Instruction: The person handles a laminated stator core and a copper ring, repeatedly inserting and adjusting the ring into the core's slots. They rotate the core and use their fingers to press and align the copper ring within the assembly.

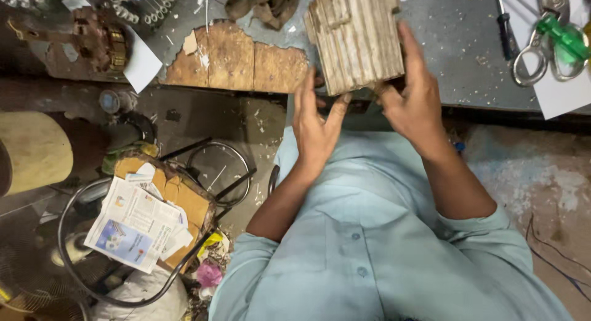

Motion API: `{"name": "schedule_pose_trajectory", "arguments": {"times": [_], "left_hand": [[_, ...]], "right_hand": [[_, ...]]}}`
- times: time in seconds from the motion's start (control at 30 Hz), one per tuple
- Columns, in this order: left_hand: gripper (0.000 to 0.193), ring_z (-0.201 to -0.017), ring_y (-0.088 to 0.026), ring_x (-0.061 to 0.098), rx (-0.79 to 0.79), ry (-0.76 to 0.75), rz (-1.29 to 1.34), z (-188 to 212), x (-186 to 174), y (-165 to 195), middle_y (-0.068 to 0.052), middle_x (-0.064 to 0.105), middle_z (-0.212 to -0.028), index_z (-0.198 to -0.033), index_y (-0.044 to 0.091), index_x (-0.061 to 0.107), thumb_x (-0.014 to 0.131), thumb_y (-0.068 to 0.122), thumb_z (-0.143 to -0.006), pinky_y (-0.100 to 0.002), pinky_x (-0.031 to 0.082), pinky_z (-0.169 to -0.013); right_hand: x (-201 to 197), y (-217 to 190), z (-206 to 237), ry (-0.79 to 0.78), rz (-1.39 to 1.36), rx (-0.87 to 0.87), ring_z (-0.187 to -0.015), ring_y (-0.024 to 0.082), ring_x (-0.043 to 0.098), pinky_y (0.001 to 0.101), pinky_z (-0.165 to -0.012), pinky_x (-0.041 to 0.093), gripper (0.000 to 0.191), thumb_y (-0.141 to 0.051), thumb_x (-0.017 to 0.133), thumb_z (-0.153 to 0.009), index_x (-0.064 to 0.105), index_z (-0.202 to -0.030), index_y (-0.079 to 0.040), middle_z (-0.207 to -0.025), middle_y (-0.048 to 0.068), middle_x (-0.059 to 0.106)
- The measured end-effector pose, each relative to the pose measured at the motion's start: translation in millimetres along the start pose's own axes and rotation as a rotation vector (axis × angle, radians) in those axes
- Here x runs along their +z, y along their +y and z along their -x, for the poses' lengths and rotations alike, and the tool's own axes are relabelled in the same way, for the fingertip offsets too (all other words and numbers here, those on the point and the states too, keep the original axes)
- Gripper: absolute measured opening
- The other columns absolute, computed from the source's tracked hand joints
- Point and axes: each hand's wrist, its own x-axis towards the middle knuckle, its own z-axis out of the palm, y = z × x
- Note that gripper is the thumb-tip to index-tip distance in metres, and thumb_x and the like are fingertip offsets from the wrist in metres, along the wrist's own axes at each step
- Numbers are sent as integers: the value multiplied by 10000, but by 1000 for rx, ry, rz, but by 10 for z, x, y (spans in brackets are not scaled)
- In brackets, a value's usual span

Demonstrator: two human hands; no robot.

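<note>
Here both hands, left (315,127) and right (414,99), grasp a ridged wooden block (357,37) over the workbench (455,56).

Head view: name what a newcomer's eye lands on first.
First, the bundle of worn wooden strips at top centre, gripped between the left hand and right hand over the grey workbench. Next, the scissors at top right, and the newspaper lower left.

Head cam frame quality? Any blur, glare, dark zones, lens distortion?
Head view: the left hand, right hand and the ribbed wooden block they hold are evenly lit and fairly sharp; glare on the scissors and white paper at top right; bottom-left floor around the wire stool falls dark; edges bow from a wide lens.
</note>
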Motion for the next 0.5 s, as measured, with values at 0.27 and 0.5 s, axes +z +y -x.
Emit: {"name": "schedule_pose_trajectory", "arguments": {"times": [0.27, 0.5], "left_hand": [[451, -1180, -328, 651, -51, 91, 94, -38, 155, 76, -185, 641, -1257, -1305, -1, 594, 770, 157, -921, -390, 512, -1032], [415, -1014, -230, 683, -211, 189, 247, -68, 349, 84, -158, 704, -1124, -1266, -9, 612, 740, 108, -889, -339, 550, -915]], "right_hand": [[85, -19, -93, 4, -177, 254, -729, 72, 624, 213, -522, 514, 809, 132, 641, -961, 274, -1650, -80, -1345, 125, 670], [172, -27, -168, 96, 21, -87, -1117, 162, 702, 326, -950, 579, 746, 147, 751, -990, 351, -1563, -116, -1282, 145, 707]]}}
